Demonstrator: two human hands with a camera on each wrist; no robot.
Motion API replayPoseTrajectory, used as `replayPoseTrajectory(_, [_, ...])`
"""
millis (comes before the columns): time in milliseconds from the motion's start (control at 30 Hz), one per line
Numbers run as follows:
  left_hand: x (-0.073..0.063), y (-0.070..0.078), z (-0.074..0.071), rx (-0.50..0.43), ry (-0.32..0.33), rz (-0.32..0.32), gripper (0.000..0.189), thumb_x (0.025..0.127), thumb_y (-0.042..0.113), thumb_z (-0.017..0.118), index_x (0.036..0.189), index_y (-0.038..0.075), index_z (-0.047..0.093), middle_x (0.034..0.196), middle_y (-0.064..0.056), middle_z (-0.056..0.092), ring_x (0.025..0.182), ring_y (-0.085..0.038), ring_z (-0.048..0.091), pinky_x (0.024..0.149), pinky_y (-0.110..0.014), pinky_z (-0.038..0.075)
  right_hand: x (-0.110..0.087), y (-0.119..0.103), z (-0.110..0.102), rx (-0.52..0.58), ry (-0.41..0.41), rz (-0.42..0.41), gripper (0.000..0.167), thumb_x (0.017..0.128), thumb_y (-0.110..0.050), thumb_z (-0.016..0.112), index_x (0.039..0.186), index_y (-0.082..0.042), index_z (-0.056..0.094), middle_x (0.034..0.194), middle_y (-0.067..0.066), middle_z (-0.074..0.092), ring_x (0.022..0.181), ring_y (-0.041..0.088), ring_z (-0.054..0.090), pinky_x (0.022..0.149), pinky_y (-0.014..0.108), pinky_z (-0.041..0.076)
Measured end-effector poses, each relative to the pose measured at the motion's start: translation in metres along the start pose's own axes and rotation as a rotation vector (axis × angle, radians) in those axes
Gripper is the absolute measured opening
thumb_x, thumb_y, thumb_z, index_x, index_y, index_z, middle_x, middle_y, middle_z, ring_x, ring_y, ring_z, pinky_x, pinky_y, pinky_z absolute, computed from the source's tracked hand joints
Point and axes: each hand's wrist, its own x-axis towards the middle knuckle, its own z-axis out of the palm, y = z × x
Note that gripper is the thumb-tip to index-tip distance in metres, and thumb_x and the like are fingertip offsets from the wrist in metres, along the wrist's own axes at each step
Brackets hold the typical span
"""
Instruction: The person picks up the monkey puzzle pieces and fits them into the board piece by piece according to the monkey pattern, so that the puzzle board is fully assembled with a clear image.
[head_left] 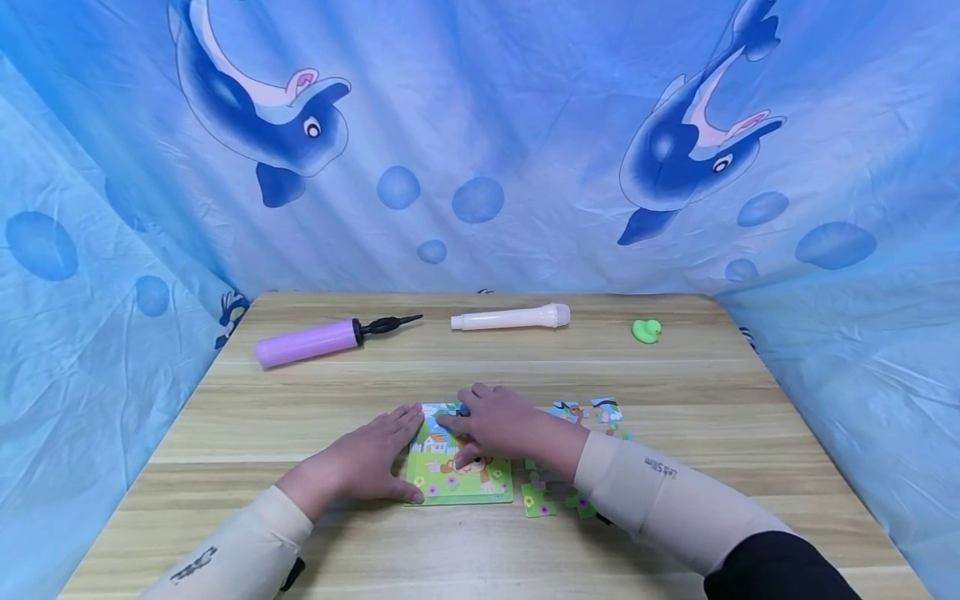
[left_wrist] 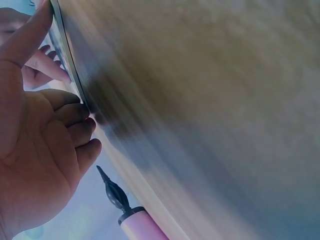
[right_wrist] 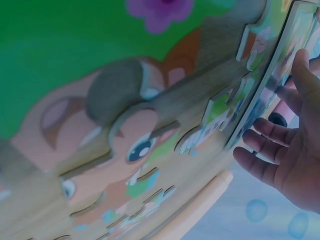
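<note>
A jigsaw puzzle board [head_left: 472, 486] with a cartoon animal on green lies on the table in the head view. Along its left side rests my left hand [head_left: 367, 458], thumb at the lower corner and fingers near the upper one. My right hand [head_left: 498, 421] lies over the board's upper right part, fingers extended onto the picture and hiding some of it. Whether a piece is under those fingertips cannot be seen. Loose puzzle pieces [head_left: 537, 502] are spread right of the board, partly covered by the right forearm; the right wrist view shows several pieces [right_wrist: 140, 142] up close.
Toward the back of the wooden table [head_left: 225, 483] lie a purple hand pump [head_left: 307, 344] with a black nozzle, a pale pink stick [head_left: 513, 318] and a small green toy duck [head_left: 646, 331]. A blue dolphin-print curtain [head_left: 540, 125] surrounds the table's back and sides.
</note>
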Motion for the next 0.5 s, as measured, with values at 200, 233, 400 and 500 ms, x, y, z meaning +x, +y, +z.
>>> replayPoseTrajectory(200, [-0.0002,0.0007,-0.0015,-0.002,-0.003,0.002,0.114,0.073,0.071,0.069,0.156,0.007,0.025,0.165,-0.008,0.017,0.152,-0.029,0.015,0.122,-0.049,0.020,0.0026,-0.0001,0.0010,0.000,-0.020,0.010,0.079,0.087,-0.078,0.030,0.155,-0.039,0.025,0.133,0.005,0.047,0.111,0.019,0.046,0.089,0.039,0.052])
replayPoseTrajectory(233, [-0.0003,0.0009,-0.0018,0.001,-0.003,0.005,0.113,0.073,0.071,0.069,0.155,0.008,0.026,0.164,-0.008,0.017,0.151,-0.029,0.016,0.122,-0.049,0.021,0.0025,-0.0003,0.0011,-0.001,-0.021,0.010,0.079,0.087,-0.078,0.030,0.155,-0.039,0.024,0.133,0.005,0.046,0.111,0.019,0.046,0.089,0.038,0.052])
replayPoseTrajectory(400, [0.0005,0.0012,-0.0021,0.040,-0.005,0.015,0.109,0.074,0.070,0.069,0.155,0.010,0.029,0.164,-0.008,0.019,0.151,-0.028,0.017,0.122,-0.048,0.021,0.0023,-0.0009,0.0015,-0.010,-0.019,0.008,0.078,0.087,-0.078,0.031,0.155,-0.040,0.025,0.131,0.003,0.047,0.110,0.019,0.046,0.088,0.038,0.052])
replayPoseTrajectory(500, [0.0017,0.0017,-0.0019,0.049,-0.008,0.010,0.109,0.074,0.071,0.069,0.155,0.010,0.029,0.164,-0.007,0.019,0.151,-0.028,0.017,0.122,-0.047,0.021,0.0017,-0.0006,0.0015,-0.011,-0.022,0.014,0.078,0.087,-0.078,0.031,0.155,-0.040,0.025,0.132,0.003,0.046,0.111,0.019,0.045,0.090,0.039,0.051])
